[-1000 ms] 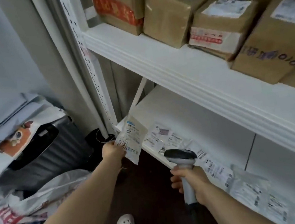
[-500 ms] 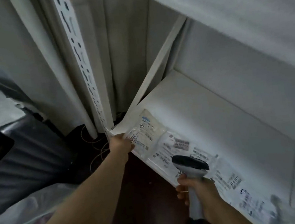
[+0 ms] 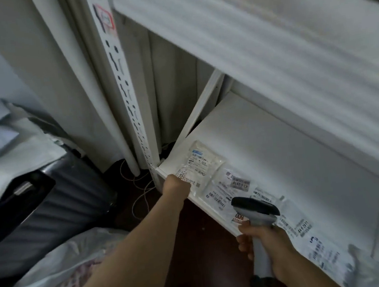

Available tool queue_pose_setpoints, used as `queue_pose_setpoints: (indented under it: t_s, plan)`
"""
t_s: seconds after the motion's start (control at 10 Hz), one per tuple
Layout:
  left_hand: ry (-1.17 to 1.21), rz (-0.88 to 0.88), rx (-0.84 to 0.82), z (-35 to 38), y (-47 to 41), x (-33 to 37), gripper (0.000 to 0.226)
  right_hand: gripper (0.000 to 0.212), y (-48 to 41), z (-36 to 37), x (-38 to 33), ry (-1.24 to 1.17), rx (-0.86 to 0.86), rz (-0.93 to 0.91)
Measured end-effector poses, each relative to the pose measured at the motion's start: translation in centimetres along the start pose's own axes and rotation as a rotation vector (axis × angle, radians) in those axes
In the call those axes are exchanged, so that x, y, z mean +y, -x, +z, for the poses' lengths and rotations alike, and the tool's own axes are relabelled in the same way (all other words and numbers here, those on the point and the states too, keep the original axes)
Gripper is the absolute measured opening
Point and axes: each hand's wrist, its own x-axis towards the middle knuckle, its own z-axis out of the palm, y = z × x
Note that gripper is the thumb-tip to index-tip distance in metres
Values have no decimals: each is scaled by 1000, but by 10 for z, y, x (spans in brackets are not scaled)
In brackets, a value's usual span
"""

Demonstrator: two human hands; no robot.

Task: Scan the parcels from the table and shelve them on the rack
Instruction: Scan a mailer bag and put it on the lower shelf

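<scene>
Lower shelf (image 3: 278,147) of rack: flat parcel (image 3: 200,163) lies at front-left corner, just beside slotted upright (image 3: 126,98). Left hand (image 3: 177,187) at front edge, fingers curled, pinching parcel's near corner. Right hand (image 3: 263,243) wrapped tight round handle of scanner (image 3: 255,209), head over front edge. Labelled parcels in one row along front edge: at least five, far end blurred. White board shows behind row to rear edge. Upper shelf (image 3: 243,42) overhangs. One dark suitcase (image 3: 37,207) on floor left.
</scene>
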Motion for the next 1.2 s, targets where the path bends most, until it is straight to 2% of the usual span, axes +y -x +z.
queue_pose_setpoints:
  t_s: [0.1,0.2,0.4,0.5,0.6,0.7,0.8,0.9,1.0,1.2]
  plan:
    - [-119,17,-108,-6,51,16,39,11,42,-13,-5,-25,0,-9]
    - [-324,131,-198,-2,101,26,36,12,83,-32,-4,-68,23,-26]
    - [-489,288,-460,19,221,36,40,15,182,-89,25,-186,129,-69]
    - [-554,327,-585,43,284,40,32,17,234,-128,49,-248,203,-82]
    - [-646,450,-686,77,354,41,15,13,281,-177,80,-311,337,-103]
    - [-741,545,-845,114,432,22,32,11,327,-228,125,-381,495,-103]
    - [-842,645,-967,147,515,-10,29,9,369,-277,177,-472,655,-115]
    - [-990,715,-1108,181,591,-50,38,12,409,-324,235,-551,808,-118]
    - [-1076,752,-1194,218,668,-99,37,13,452,-367,298,-652,907,-78]
    - [-1214,854,-1412,306,828,-236,28,16,544,-466,445,-840,1082,-51]
